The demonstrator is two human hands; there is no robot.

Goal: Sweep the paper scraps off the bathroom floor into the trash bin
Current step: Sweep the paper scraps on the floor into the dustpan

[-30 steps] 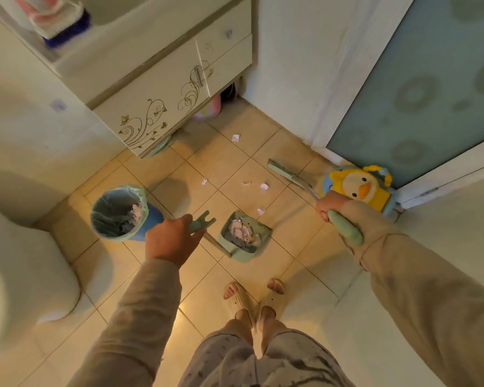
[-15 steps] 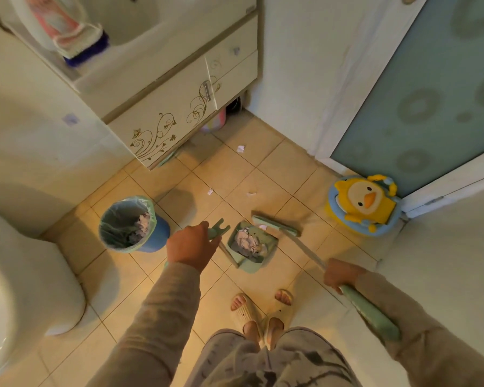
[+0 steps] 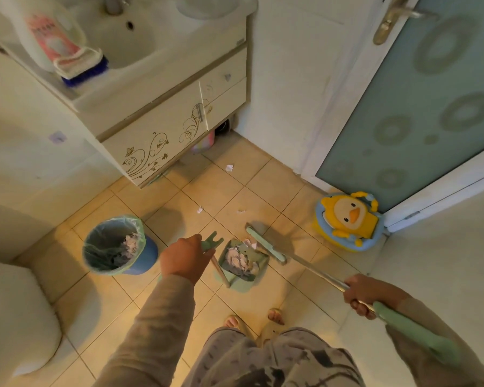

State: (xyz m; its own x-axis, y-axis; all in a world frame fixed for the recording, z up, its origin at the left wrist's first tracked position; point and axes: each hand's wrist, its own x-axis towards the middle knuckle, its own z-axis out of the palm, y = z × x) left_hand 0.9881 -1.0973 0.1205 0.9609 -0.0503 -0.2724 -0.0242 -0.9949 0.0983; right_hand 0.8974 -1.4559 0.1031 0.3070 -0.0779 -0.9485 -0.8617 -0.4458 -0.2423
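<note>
My left hand [image 3: 183, 259] grips the green handle top of the dustpan [image 3: 242, 277], which stands on the tiles holding a heap of crumpled paper. My right hand [image 3: 361, 293] grips the metal shaft of the broom; its green head [image 3: 264, 244] lies against the dustpan's right mouth. Loose paper scraps lie on the floor beyond: one near the vanity [image 3: 229, 167], one small scrap [image 3: 199, 210] and another [image 3: 241, 211] mid-floor. The blue trash bin [image 3: 148, 254] with a green liner stands left of the dustpan, paper inside.
A white vanity cabinet [image 3: 162, 135] with a sink stands at the back left. A toilet [image 3: 14, 311] sits at the left edge. A yellow duck potty seat [image 3: 349, 222] leans by the frosted door [image 3: 430, 93]. My slippered feet [image 3: 252, 321] stand behind the dustpan.
My right hand pulled back toward me, dragging the broom head from the far tiles to the dustpan's mouth; scraps near the pan went in. My left hand and the dustpan stayed put.
</note>
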